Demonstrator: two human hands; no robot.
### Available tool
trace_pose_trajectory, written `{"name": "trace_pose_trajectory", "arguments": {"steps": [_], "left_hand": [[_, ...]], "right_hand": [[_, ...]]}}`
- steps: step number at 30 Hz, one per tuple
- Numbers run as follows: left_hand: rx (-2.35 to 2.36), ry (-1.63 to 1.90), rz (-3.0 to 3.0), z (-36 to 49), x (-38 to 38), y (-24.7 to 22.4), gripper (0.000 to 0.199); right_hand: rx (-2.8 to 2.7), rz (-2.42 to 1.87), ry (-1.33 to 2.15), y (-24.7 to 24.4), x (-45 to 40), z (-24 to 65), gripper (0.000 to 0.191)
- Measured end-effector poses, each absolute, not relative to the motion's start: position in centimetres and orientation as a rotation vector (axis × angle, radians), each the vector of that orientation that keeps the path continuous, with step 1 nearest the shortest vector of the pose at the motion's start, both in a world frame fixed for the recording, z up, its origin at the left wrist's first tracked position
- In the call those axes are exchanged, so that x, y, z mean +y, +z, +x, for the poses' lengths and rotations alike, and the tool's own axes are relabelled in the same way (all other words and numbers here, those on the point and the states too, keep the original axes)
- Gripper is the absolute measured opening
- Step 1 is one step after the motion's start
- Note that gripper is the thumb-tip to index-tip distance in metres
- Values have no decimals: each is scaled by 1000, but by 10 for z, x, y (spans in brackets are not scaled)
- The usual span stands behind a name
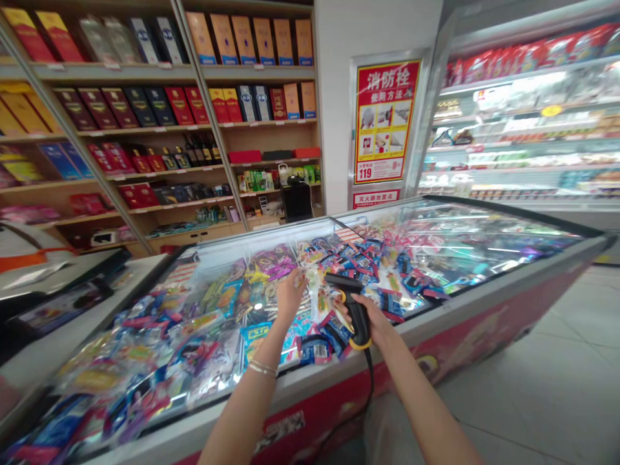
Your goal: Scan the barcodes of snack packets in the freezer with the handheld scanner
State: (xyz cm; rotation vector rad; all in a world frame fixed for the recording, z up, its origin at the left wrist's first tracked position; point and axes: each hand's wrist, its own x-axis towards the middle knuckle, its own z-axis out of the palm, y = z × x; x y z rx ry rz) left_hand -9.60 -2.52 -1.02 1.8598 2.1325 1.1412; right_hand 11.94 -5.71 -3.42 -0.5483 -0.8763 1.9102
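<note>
My right hand [371, 316] is wrapped round the grip of a black and yellow barcode scanner [357, 313]. The scanner's head points left, and its cable hangs down over the freezer's front. To the left, my left hand [289, 294], with a bracelet at the wrist, has its fingers curled close together; what they pinch is hard to make out. Right beside those fingers is a clear snack packet [320, 303] with a coloured print, in front of the scanner's head. Around and below both hands lie many small blue, pink and clear packets [314, 347].
The packets lie on the glass top of a chest freezer [484, 303] with a red front. At left stands a counter [140, 278]. Behind are shelves of boxed bottles [159, 106], a red fire-hydrant sign [385, 123] and a lit open fridge [527, 129]. Tiled floor [557, 374] lies at right.
</note>
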Motion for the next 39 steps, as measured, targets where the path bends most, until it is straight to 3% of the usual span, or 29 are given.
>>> {"name": "trace_pose_trajectory", "arguments": {"steps": [9, 32, 39], "left_hand": [[2255, 1265, 1779, -104, -30, -6, 35], [2240, 1202, 1884, -105, -25, -18, 34], [2084, 1498, 2125, -138, -57, 24, 25]], "right_hand": [[-897, -427, 2060, -46, -48, 123, 25], [-805, -432, 2069, -38, -51, 126, 22], [-829, -324, 1969, -5, -70, 108, 17]]}}
